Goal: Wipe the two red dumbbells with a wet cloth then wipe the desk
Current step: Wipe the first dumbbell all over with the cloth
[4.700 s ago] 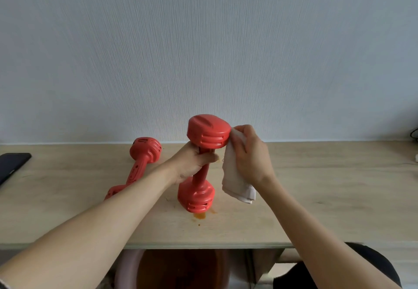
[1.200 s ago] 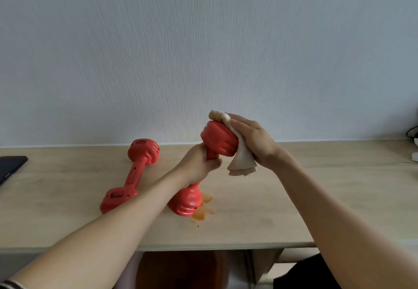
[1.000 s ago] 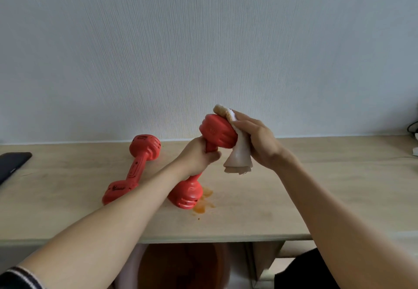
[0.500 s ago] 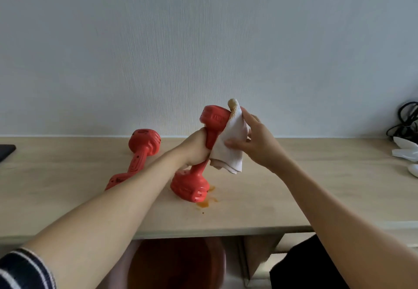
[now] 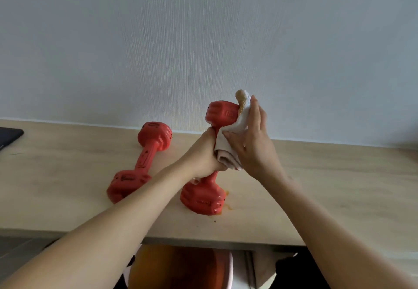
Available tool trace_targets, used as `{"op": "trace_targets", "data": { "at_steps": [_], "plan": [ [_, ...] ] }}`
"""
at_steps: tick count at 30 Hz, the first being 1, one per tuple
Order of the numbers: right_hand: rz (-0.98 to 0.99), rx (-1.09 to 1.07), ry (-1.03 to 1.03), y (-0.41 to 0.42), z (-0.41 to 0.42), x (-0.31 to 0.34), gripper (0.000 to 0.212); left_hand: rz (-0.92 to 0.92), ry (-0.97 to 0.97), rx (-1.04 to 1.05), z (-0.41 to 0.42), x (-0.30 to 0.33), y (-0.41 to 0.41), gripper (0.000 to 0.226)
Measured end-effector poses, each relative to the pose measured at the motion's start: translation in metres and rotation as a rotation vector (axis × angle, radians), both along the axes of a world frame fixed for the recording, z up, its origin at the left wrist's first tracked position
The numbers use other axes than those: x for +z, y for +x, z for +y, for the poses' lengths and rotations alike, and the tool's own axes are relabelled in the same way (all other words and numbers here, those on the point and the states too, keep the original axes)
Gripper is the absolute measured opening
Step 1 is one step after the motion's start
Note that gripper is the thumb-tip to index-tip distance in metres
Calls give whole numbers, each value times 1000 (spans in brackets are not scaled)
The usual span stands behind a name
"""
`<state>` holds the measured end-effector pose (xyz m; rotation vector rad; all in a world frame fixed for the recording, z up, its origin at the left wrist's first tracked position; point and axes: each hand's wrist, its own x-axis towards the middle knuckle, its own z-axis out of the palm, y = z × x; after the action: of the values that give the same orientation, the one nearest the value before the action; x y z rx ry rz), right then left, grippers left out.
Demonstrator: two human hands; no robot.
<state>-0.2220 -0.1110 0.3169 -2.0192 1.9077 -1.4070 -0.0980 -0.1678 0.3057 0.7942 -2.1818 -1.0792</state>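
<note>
Midway through the first half of the job, by the look of it: upright dumbbell [image 5: 211, 152] standing on one head near the front edge of the surface [image 5: 328, 186], tilted slightly, held steady by the left hand [image 5: 202, 155] with its grip clenched round the handle. Right hand [image 5: 250, 141] pressing a white cloth [image 5: 235, 130] against the upper head, fingers mostly straight with the thumb laid on the fabric, so a flat press rather than a curled grip. Second dumbbell [image 5: 141, 164] lying on its side just to the left, untouched at this moment; impossible to say whether already wiped. Surface wipe clearly left to do: small orange stain [image 5: 226, 200] and drops beside the standing head. Dumbbells moulded in matte red, probably plastic-coated, with ribbed, blocky heads and narrow handles. Cloth soft, terry-like, folded, its top corner tinged brownish-orange. Surface pale wood grain, smooth. Dark flat object [image 5: 9, 135] at the far left edge.
</note>
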Motion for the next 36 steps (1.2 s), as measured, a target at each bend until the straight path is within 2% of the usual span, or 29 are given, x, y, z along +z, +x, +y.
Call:
{"op": "trace_targets", "data": {
  "at_steps": [5, 7, 10, 14, 17, 19, 21, 24, 27, 30, 33, 36],
  "plan": [
    [-43, 5, -13, 12, -21, 0, 92, 119, 87, -7, -6, -9, -2, 25],
    [-87, 0, -26, 12, -25, 0, 94, 127, 118, 7, 0, -7, -3, 40],
    [-86, 28, -57, 9, -27, -3, 85, 177, 109, 25, -1, -14, -4, 42],
    [68, 139, -61, -14, -28, -9, 70, 140, 211, 60, -3, -16, -2, 51],
    [117, 170, -33, -24, -28, -6, 70, 123, 219, 45, -5, -19, -1, 53],
    [79, 119, -17, -15, -30, -6, 75, 122, 229, 43, -7, -20, -5, 44],
    [26, 38, -3, 4, -31, -2, 73, 150, 200, 53, -7, -18, -10, 25],
    [-32, -15, 71, 20, -33, 10, 73, 171, 149, 76, -9, -16, -14, 31],
    [-105, 188, 228, 3, -32, 16, 93, 191, 216, 72, -12, -22, -11, 26],
    [-130, 347, 418, -20, -25, 15, 100, 203, 303, 42, -13, -30, -6, 22],
    [-116, 319, 323, -27, -27, 3, 91, 202, 335, -18, -15, -35, -5, 35],
    [-53, 266, 164, -18, -33, -3, 81, 182, 297, -28, -18, -34, -6, 29]
  ]
}}
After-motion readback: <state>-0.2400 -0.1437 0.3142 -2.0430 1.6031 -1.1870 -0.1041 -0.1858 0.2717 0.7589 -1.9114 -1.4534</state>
